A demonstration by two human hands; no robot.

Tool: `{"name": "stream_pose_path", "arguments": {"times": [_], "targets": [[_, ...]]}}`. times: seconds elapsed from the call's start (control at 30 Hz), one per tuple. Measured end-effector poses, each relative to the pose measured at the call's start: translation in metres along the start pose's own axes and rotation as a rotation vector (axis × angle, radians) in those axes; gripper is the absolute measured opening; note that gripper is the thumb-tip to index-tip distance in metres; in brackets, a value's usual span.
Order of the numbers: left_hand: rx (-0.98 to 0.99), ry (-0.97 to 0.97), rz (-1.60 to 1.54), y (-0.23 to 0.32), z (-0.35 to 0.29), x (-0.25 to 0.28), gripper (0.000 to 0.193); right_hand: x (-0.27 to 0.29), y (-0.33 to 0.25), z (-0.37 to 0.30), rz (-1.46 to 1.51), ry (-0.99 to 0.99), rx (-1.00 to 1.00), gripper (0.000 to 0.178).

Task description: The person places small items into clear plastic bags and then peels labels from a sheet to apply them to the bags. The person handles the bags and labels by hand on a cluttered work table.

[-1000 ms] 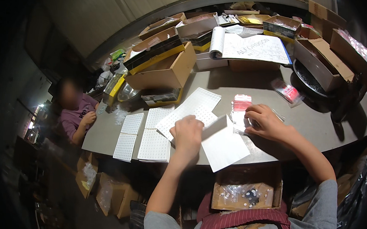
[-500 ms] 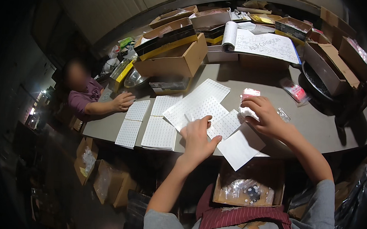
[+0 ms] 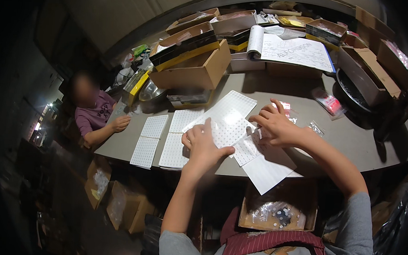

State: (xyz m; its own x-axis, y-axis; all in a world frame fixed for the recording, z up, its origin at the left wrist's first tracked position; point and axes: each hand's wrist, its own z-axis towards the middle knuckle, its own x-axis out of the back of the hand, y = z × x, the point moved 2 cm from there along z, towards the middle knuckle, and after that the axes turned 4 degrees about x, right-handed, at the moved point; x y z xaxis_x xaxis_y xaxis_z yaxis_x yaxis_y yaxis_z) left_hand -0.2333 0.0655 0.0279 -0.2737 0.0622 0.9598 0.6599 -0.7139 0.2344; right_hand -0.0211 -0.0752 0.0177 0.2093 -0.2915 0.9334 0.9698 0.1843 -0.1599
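My left hand [image 3: 203, 145] rests over the white printed sheets [image 3: 237, 104], thumb stretched out and fingers apart. Its fingertips lie by a smaller sheet [image 3: 234, 129] covered in rows of small marks. Over the right side of these sheets is my right hand [image 3: 278, 126], with one finger raised and the others bent down toward the paper. Whatever sits between its thumb and fingers is too small to make out. A plain white paper [image 3: 270, 173] overhangs the table's near edge. Just beyond my right hand lies a red-and-white plastic bag [image 3: 286, 107], partly covered by it.
Banded sheet stacks [image 3: 148, 147] lie at left, near a co-worker's hand [image 3: 120, 123]. A cardboard box [image 3: 245, 217] of small discs and clear bags is at my lap. Open boxes [image 3: 193, 71], a notebook [image 3: 295, 51] and a dark bowl [image 3: 351, 91] line the far side.
My right hand has moved left from the red-and-white bag to the printed sheets. My left hand has shifted left and spread. The co-worker's hand has drawn back from the stacks.
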Motion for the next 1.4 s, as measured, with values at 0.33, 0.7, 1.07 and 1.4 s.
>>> {"name": "stream_pose_path", "arguments": {"times": [0.33,0.7,1.07,1.4], "targets": [[0.012,0.008,-1.5,-0.016,-0.009,0.02,0.049,0.035,-0.022,-0.013,0.665,0.262,0.041,0.025],[-0.077,0.057,-1.443,0.046,-0.058,0.052,0.027,0.062,-0.078,-0.055,1.53,0.414,-0.365,0.02],[-0.162,-0.213,-1.492,0.039,-0.092,-0.003,0.057,0.017,-0.104,-0.108,1.491,0.811,-0.575,0.019],[-0.264,-0.182,-1.238,0.075,-0.101,0.012,0.061,0.002,-0.113,-0.122,1.56,0.753,-0.608,0.023]]}}
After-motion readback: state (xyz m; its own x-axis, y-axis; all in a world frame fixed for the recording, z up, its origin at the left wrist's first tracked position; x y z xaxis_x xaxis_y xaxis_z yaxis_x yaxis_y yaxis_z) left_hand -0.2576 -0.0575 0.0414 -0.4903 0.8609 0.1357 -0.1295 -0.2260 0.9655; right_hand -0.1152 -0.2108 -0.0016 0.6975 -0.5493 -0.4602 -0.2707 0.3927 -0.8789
